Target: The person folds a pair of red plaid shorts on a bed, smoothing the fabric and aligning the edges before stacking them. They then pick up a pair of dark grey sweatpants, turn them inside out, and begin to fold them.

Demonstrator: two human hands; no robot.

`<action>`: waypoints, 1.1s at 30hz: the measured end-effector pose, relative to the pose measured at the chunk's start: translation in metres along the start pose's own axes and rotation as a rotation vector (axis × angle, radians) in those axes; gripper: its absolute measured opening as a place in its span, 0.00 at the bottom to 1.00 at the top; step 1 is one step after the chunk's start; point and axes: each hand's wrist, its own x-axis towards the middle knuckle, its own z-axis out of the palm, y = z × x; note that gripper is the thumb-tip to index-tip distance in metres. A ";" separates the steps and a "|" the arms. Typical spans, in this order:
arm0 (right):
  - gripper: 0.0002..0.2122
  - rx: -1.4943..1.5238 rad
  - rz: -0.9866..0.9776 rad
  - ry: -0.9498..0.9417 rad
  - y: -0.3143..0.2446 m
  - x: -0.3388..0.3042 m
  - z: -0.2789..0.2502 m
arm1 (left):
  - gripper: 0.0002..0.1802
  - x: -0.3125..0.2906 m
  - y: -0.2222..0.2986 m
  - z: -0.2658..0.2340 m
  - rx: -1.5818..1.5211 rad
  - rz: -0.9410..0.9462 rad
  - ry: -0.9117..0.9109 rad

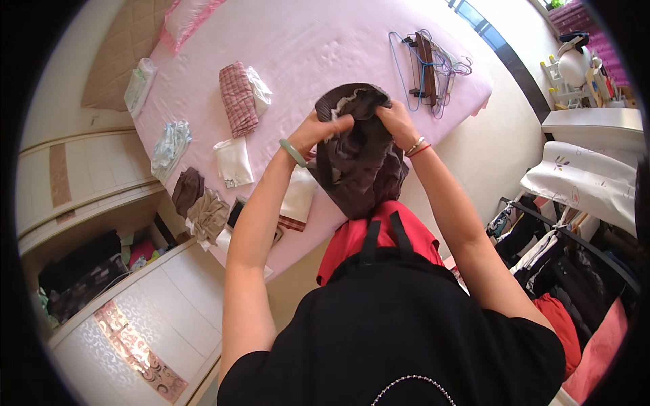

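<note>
A dark brown garment [362,169] hangs in front of me, held up by its top opening, which shows a pale inner edge. Its kind is hard to make out in the bunched folds. My left hand [326,130] is closed on the left side of the opening, thumb pointing inward. On the other side my right hand [398,124] grips the rim with its fingers. The lower part of the cloth drops toward the bed's edge and my red apron-like garment [420,233]. Folded white cloth [298,197] lies on the bed just left of it, partly behind my left forearm.
The pink-sheeted bed [298,40] bears a folded red checked cloth [238,98], a white folded cloth [233,162], a beige bundle [208,215] and a pile of hangers [426,68]. An open drawer [152,271] stands at left, a clothes rack [589,250] at right.
</note>
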 end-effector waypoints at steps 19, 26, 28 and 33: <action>0.10 0.271 -0.150 -0.430 -0.069 -0.058 -0.017 | 0.24 -0.047 0.037 0.015 0.262 0.218 -0.081; 0.14 0.137 -0.241 -0.407 -0.106 -0.119 0.020 | 0.22 -0.052 0.048 -0.015 0.873 0.058 0.234; 0.20 -0.339 -0.459 -0.233 -0.098 -0.115 0.020 | 0.16 -0.061 0.063 -0.010 0.341 0.019 0.141; 0.20 -0.682 -0.434 -0.022 -0.096 -0.093 0.015 | 0.19 -0.090 0.095 0.009 -0.087 -0.041 -0.155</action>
